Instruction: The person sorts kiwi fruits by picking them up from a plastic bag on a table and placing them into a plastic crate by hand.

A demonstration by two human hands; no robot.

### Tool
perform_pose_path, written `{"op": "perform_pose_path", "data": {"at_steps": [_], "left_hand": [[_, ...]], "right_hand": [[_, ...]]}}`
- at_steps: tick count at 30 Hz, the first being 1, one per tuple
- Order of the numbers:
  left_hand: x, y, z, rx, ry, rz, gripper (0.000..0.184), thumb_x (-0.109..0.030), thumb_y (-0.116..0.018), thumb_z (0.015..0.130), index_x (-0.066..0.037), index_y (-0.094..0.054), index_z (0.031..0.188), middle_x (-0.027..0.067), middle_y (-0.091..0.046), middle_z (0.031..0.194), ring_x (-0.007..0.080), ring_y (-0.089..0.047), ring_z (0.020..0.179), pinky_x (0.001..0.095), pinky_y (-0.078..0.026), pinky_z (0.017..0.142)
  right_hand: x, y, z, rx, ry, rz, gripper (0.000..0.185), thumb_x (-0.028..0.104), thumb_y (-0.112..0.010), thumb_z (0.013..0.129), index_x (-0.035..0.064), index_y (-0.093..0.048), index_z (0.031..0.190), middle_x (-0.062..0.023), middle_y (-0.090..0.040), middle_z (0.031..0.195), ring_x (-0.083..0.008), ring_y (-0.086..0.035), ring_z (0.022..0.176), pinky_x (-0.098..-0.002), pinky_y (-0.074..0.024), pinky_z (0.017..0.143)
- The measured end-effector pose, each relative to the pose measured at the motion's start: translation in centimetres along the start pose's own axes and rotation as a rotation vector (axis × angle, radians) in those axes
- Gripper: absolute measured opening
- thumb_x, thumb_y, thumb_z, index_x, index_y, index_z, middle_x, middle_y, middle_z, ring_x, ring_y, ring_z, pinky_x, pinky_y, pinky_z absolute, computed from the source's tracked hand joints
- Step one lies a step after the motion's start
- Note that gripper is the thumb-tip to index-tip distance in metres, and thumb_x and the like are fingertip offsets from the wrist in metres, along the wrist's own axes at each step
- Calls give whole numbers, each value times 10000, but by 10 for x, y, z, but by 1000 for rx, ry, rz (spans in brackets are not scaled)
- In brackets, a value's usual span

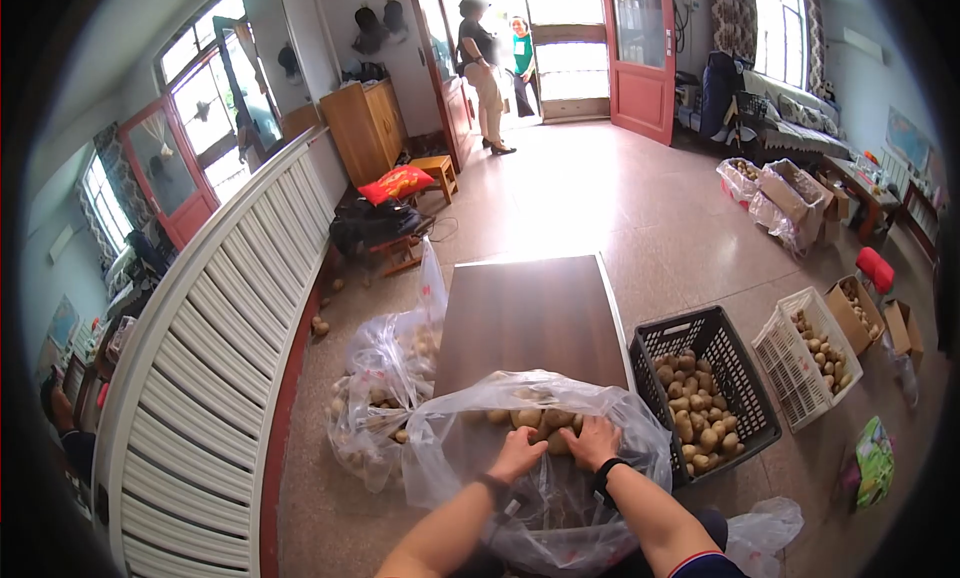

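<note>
Both hands are held close together inside the mouth of a wide, clear plastic bag [432, 453]. The fingers of the left hand [520, 454] are curled and set against the potatoes [527, 418] in the bag; those of the right hand [594, 442] are bent over the same group, just beside it. Whether a potato is firmly gripped by either hand cannot be told. A dark band is worn on each wrist.

Directly beyond, at twelve o'clock, a brown wood-grained surface [530, 323] is partly covered by the bag's far edge. At ten o'clock, more potatoes are contained in a second clear bag [385, 353]. Between two and three o'clock, a black crate [748, 378] is partly filled with potatoes, and beyond it a white crate [785, 378] with more of them is seen, tilted. A green package [875, 463] is placed near three o'clock.

Farther out, a wooden cabinet [365, 118] is stood at eleven o'clock, and two people [485, 68] are seen by the doorway, just short of twelve.
</note>
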State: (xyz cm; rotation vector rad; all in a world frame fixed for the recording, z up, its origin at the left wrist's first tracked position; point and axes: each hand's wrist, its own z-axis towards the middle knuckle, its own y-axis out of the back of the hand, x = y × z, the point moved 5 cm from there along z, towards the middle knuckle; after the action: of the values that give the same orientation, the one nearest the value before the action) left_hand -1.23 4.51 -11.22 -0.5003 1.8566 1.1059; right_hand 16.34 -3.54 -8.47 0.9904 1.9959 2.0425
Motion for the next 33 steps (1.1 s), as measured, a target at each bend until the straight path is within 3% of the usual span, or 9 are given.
{"op": "perform_pose_path", "data": {"at_steps": [5, 12, 13, 15, 17, 20, 24, 28, 33], "left_hand": [[-3, -12, -11, 86, 1, 74, 576, -346, -720, 796, 43, -585, 1200, 266, -629, 1147, 376, -604, 1114, 408, -492, 944], [-1, -22, -22, 168, 64, 126, 611, -345, -721, 787, 20, -567, 1251, 299, -569, 1224, 412, -602, 1103, 413, -514, 929], [-2, -22, -24, 162, 76, 154, 613, -339, -723, 778, 7, -565, 1258, 305, -556, 1228, 417, -598, 1100, 415, -509, 935], [-2, -23, -32, 157, 79, 242, 645, -336, -729, 750, -40, -543, 1292, 312, -509, 1256, 433, -577, 1109, 427, -486, 967], [60, -54, -9, 190, -32, 366, 660, -340, -733, 746, -50, -531, 1303, 309, -492, 1266, 439, -569, 1113, 430, -479, 975], [13, -36, -37, 221, 42, 381, 728, -356, -761, 724, -71, -491, 1336, 307, -467, 1280, 454, -557, 1123, 431, -467, 992], [-11, -27, -56, 224, 63, 443, 727, -362, -775, 718, -74, -485, 1319, 261, -488, 1287, 424, -562, 1140, 439, -475, 978], [-18, -27, -59, 231, 7, 477, 620, -390, -711, 772, -16, -517, 1228, 270, -542, 1242, 438, -537, 1165, 464, -456, 982], [-4, -36, -56, 262, -5, 545, 604, -370, -725, 767, -56, -505, 1234, 237, -531, 1251, 416, -565, 1137, 464, -478, 953]], "right_hand": [[8, -3, -36, -49, 98, 92, 765, 565, -650, 785, 111, -441, 1363, -93, -478, 1394, -285, -394, 1323, -589, -230, 1091], [4, -24, -68, -114, 167, 96, 825, 515, -709, 762, 141, -377, 1417, -91, -390, 1447, -284, -365, 1344, -596, -233, 1102], [4, -25, -72, -70, 169, 127, 843, 531, -677, 780, 120, -359, 1443, -102, -380, 1479, -293, -343, 1371, -589, -180, 1129], [2, -32, -77, -63, 196, 107, 838, 521, -676, 782, 121, -358, 1445, -104, -381, 1479, -293, -342, 1374, -583, -181, 1131], [3, -33, -85, -38, 239, 92, 832, 503, -665, 793, 119, -344, 1458, -114, -370, 1493, -304, -325, 1392, -568, -171, 1140], [3, -33, -93, -72, 316, 63, 899, 459, -746, 742, 135, -320, 1465, -106, -350, 1496, -320, -337, 1378, -578, -223, 1115], [2, -25, -97, -35, 360, 43, 921, 443, -751, 746, 131, -293, 1481, -117, -333, 1512, -338, -318, 1394, -563, -217, 1127], [-1, -17, -102, -17, 383, 22, 927, 445, -750, 752, 108, -286, 1481, -136, -340, 1510, -357, -315, 1394, -537, -229, 1134], [-1, 7, -106, -50, 404, 31, 904, 433, -743, 769, 54, -304, 1463, -169, -356, 1494, -371, -316, 1390, -516, -254, 1130]]}}
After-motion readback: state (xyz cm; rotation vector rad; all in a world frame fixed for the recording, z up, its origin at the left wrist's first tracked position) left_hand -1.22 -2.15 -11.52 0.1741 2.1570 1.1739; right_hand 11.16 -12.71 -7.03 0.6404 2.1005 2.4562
